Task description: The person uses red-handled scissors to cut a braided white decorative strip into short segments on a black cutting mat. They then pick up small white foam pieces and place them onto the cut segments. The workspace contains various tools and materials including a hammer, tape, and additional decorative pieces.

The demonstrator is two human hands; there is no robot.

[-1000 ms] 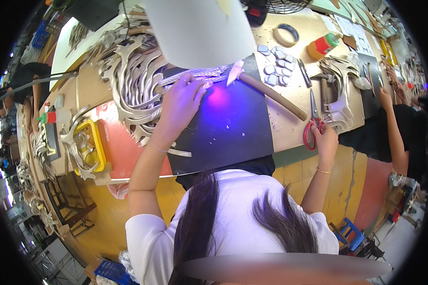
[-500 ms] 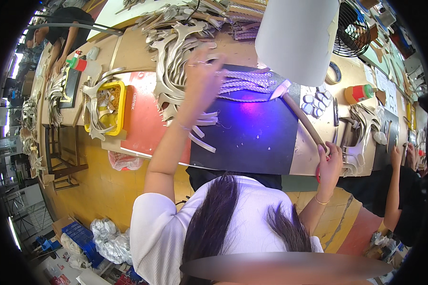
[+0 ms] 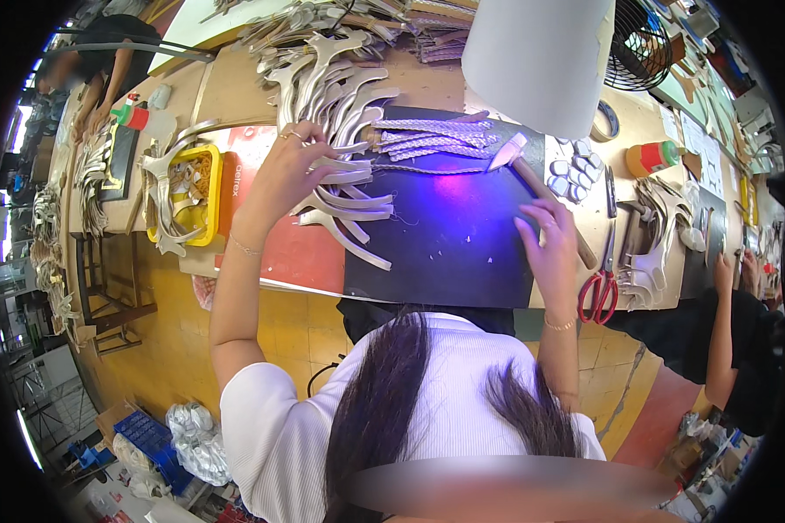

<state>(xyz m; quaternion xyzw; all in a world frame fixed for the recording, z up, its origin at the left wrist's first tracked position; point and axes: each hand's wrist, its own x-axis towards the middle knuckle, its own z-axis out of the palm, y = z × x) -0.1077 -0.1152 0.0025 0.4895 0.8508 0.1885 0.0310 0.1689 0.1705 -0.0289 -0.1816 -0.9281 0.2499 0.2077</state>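
My left hand (image 3: 292, 174) is at a pile of pale metallic, cut leather strap pieces (image 3: 323, 96), its fingers bent around the ends of one; the exact grip is partly hidden. My right hand (image 3: 549, 248) is held over the right side of the black mat (image 3: 445, 248), fingers apart and holding nothing. Just beside it lies a hammer (image 3: 530, 177), its head pointing to the far left and its wooden handle toward me. A bundle of braided silvery straps (image 3: 432, 139) rests on the mat, left of the hammer head.
Red-handled scissors (image 3: 600, 296) lie right of the mat, near several small whitish pieces (image 3: 576, 170). A white lamp shade (image 3: 536, 65) hangs over the far side. A yellow basket (image 3: 214, 196) stands left; a bottle (image 3: 652, 159) stands right. Other people work at both sides.
My right hand has let go of the hammer handle and moved left, leaving the hammer on the table. My left hand has come down and left onto the strap pieces.
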